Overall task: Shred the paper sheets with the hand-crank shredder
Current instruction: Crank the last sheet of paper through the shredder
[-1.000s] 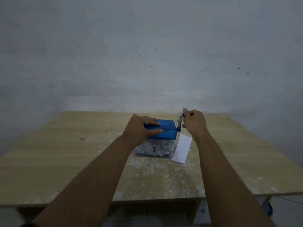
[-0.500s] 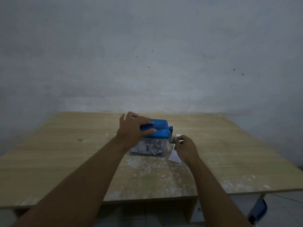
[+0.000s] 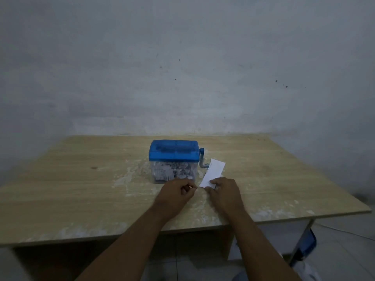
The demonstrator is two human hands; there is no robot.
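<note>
A hand-crank shredder (image 3: 173, 159) stands upright on the wooden surface (image 3: 81, 189), a little beyond both hands. Its blue lid (image 3: 173, 152) sits on a clear bin (image 3: 162, 176), which is packed with pale paper shreds (image 3: 178, 171). The blue crank (image 3: 203, 161) hangs down on the shredder's right side, with no hand touching it.

A white paper sheet (image 3: 213, 171) lies just right of the shredder, slanting from near the crank toward the person. Its far end is close beside the crank handle, and whether the two touch cannot be told. The right hand (image 3: 225, 192) has the sheet's near end in its grip: the thumb lies on top of the paper and the fingers curl at its edge. The rest of the sheet reaches away from the hand toward the shredder.

The left hand (image 3: 175, 196) is just in front of the bin's near right corner, close to the right hand but apart from it. Its grip is narrow, with the fingers curled in and the thumb meeting the fingertips. It may be pinching a small pale scrap there, but that is too small to tell.

Pale scuffs mark the surface around the shredder. A grey, spotted wall (image 3: 182, 67) rises behind it. A blue object (image 3: 308, 244) shows on the floor under the surface's right corner.
</note>
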